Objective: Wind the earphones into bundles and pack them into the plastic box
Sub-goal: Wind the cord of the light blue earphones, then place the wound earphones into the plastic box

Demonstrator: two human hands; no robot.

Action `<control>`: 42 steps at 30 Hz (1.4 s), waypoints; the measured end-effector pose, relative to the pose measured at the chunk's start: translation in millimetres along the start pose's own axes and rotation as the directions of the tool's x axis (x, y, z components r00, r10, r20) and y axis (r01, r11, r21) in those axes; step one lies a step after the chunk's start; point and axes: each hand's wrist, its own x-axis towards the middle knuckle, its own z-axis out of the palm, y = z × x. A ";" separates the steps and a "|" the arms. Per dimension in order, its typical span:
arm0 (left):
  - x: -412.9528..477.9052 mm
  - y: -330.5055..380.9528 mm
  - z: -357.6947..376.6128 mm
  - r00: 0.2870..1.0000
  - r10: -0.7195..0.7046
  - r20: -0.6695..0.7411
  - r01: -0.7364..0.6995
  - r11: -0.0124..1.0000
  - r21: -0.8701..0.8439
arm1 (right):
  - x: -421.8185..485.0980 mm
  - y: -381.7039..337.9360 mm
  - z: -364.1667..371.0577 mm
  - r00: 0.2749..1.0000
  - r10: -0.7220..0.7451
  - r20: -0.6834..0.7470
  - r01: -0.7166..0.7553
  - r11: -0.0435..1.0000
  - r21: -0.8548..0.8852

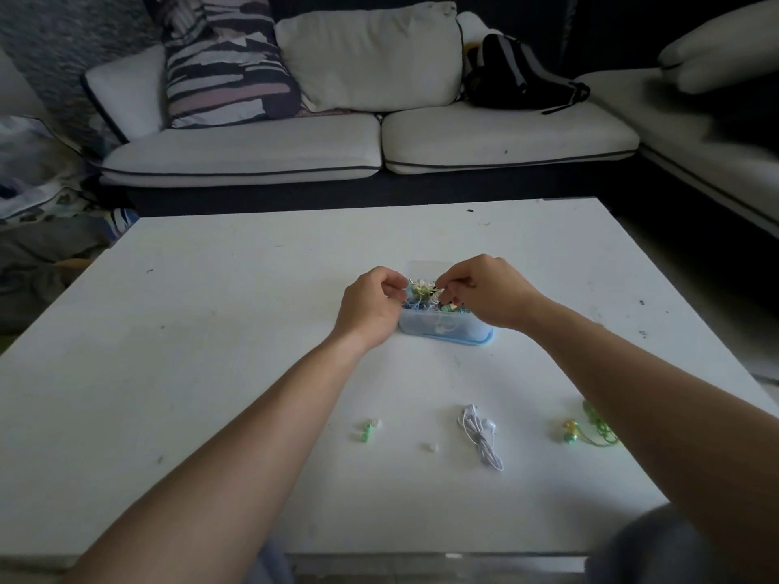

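Note:
A clear plastic box (447,328) with a blue base stands at the middle of the white table (210,309), filled with coloured earphone cables. Above its top, my left hand (371,305) and my right hand (484,292) both pinch a small white-and-green earphone bundle (423,287). Nearer to me lie a wound white earphone bundle (480,436), a loose green and yellow earphone (590,427) partly hidden by my right forearm, and two small green earbud pieces (367,431).
A tiny white ear tip (430,447) lies on the table near the white bundle. Behind the table stands a white sofa (366,149) with cushions and a black bag (518,78). Clutter sits on the floor at the left.

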 end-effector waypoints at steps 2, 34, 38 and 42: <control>-10.6 0.6 2.3 0.999 -0.006 0.039 0.004 0.999 0.051 | -17.3 3.0 -4.9 0.999 0.019 -0.026 -0.019 1.000 0.013; -68.4 -25.6 22.1 0.864 -0.126 0.488 -0.071 0.928 0.365 | -61.1 47.8 46.2 0.894 0.140 0.425 -0.163 0.986 0.017; -59.0 -23.3 -1.4 0.918 -0.146 0.370 0.125 0.989 0.081 | -61.0 47.2 42.3 0.895 0.229 0.384 -0.330 0.918 0.220; -54.6 -24.6 -20.3 0.924 -0.194 0.329 0.250 0.959 -0.137 | -59.8 49.1 43.7 0.904 0.258 0.341 -0.347 0.909 0.231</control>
